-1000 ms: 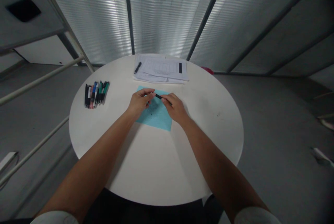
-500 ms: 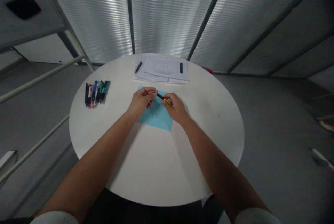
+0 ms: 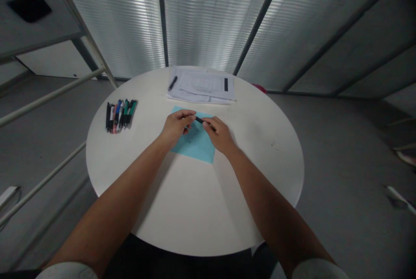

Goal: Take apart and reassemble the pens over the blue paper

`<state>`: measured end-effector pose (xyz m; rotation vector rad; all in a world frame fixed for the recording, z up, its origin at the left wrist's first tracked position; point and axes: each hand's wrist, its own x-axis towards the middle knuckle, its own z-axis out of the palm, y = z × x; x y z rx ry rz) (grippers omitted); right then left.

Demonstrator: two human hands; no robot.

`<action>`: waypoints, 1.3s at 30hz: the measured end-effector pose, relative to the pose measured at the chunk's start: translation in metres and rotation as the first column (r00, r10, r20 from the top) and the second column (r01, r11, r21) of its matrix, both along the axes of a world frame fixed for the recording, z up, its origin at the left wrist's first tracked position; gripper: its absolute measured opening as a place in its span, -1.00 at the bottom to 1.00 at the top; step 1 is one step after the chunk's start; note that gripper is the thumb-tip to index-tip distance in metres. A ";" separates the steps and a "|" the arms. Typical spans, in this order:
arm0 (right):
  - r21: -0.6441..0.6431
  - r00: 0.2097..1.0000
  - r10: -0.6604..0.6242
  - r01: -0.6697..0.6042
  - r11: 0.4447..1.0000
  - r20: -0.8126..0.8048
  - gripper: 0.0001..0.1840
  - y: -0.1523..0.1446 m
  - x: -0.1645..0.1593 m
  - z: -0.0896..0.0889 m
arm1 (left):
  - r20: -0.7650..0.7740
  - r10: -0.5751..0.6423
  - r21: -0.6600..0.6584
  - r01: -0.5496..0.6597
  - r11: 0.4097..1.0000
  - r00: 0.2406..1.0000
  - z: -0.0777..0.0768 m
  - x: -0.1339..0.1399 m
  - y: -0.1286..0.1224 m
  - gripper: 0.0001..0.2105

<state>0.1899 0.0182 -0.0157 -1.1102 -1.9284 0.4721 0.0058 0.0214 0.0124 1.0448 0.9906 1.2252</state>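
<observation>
A dark pen (image 3: 199,119) is held between my two hands, above a light-blue sheet of paper (image 3: 198,147) on the round white table. My left hand (image 3: 175,128) pinches the pen's left end between thumb and fingertips. The fingers of my right hand (image 3: 220,134) are closed round its other end, and that part is mostly hidden. Small dark marks show on the blue sheet below the hands.
Several pens (image 3: 120,116) lie side by side on the left of the white table (image 3: 191,209). A stack of printed papers (image 3: 201,84) with a black pen (image 3: 173,83) on it is at the back. A metal rail (image 3: 52,92) runs along the left.
My right fingers have shifted slightly along the pen and it has turned, so its yellow part, visible before, no longer shows. My left hand keeps nearly the same place.
</observation>
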 end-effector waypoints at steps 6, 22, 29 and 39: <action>-0.080 0.997 -0.072 0.069 0.994 -0.032 -0.78 0.000 -0.002 -0.001 | 0.007 0.020 -0.015 -0.020 1.000 1.000 0.001 0.000 0.000 -0.72; -0.013 0.999 -0.043 0.043 0.999 0.002 -0.82 0.002 -0.001 -0.001 | 0.061 0.058 -0.035 -0.056 0.998 0.996 0.003 -0.003 0.001 -0.71; -0.012 0.999 -0.044 0.044 0.999 0.006 -0.76 -0.001 -0.001 0.002 | 0.074 0.059 -0.022 -0.058 0.998 0.995 0.003 -0.004 0.001 -0.71; -0.043 0.998 -0.056 0.056 0.997 0.013 -0.77 0.000 -0.001 0.001 | 0.115 0.118 -0.058 -0.112 0.992 0.986 0.005 -0.005 0.002 -0.71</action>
